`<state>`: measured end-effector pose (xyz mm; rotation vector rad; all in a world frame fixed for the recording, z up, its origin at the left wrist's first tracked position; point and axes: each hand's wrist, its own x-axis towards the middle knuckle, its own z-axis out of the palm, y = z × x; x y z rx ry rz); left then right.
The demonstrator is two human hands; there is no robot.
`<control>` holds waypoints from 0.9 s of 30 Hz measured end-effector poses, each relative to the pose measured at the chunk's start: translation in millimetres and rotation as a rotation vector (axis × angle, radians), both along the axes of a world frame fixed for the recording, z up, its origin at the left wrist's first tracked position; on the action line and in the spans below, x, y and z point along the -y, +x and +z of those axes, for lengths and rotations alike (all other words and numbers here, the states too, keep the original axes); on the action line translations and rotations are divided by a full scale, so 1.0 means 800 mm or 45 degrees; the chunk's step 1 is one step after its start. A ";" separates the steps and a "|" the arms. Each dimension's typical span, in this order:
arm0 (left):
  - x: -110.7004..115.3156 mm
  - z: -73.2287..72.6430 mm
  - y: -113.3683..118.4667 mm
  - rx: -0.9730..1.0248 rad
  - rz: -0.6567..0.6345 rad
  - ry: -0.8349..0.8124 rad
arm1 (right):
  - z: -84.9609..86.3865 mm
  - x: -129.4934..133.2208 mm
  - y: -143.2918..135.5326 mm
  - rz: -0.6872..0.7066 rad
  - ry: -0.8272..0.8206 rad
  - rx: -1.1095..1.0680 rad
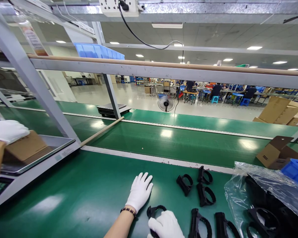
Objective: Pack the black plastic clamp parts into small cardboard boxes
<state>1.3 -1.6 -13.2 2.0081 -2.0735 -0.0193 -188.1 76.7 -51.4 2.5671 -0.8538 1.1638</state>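
My left hand point(139, 191), in a white glove with a bead bracelet at the wrist, lies flat with fingers spread on the green conveyor belt point(84, 191). At the bottom edge my gloved right hand point(166, 226) is closed around a black ring-shaped plastic part point(156, 209). Several more black ring parts point(184, 183) lie loose on the belt just right of my hands. A clear plastic bag point(263, 195) with more of them sits at the right.
At the left, a co-worker's gloved hand point(7, 130) rests on a cardboard box point(27, 145) on a weighing scale point(39, 158). An open carton point(275, 153) and a blue bin point(296, 170) stand at the right. A wooden rod point(101, 131) slants across the belt, under grey frame rails point(164, 71).
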 end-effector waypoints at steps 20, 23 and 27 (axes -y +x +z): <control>-0.002 -0.017 0.005 -0.241 -0.037 -0.143 | 0.003 0.001 0.003 0.005 -0.019 0.098; -0.001 -0.018 0.006 -0.302 -0.044 -0.173 | 0.003 0.000 0.004 0.007 -0.017 0.101; 0.002 -0.015 0.007 -0.398 -0.035 -0.193 | 0.002 0.001 0.004 0.009 -0.028 0.114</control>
